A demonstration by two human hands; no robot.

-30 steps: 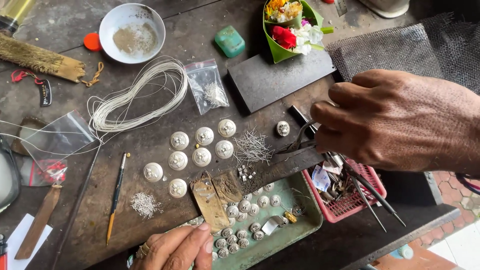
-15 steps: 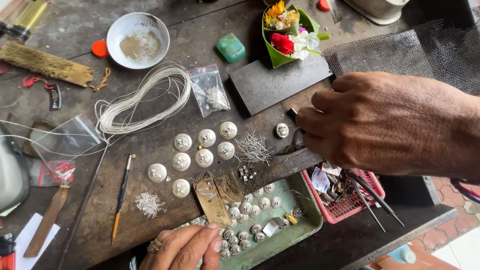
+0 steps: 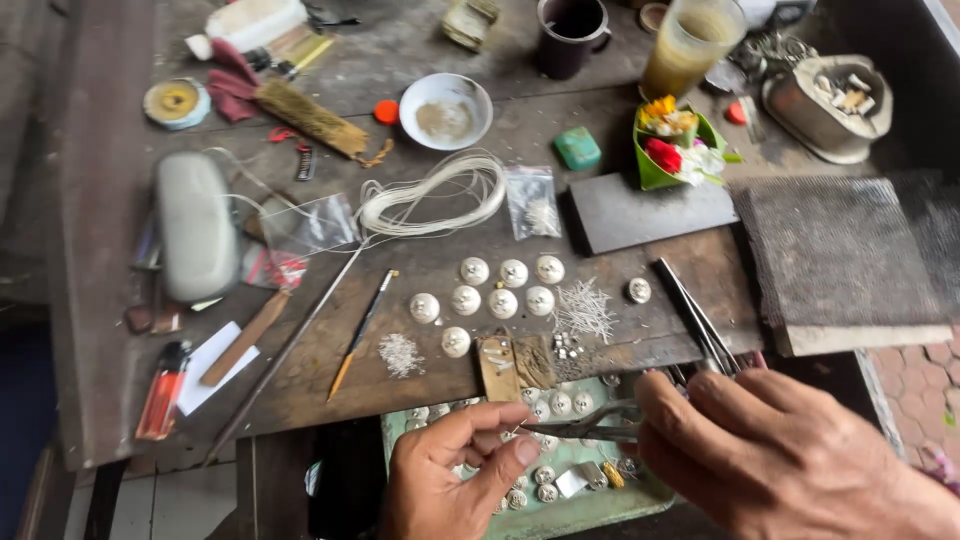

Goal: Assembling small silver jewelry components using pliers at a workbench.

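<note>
Both hands have dropped nearer, over the green tray (image 3: 560,515) of beads. Right hand (image 3: 790,455), knuckles up, grips one pair of tweezers (image 3: 585,428) pointing left. Left hand (image 3: 455,470), palm up, pinches fingertips at the tweezer tips; what it holds is too small to tell. Farther off, eight round silver domes (image 3: 503,303) lie on the bench (image 3: 420,270).

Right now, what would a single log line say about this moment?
left hand: pinching a tiny piece | right hand: holding slim metal pliers to it | below: green tray of small round silver pieces | bench: worn wooden workbench
</note>
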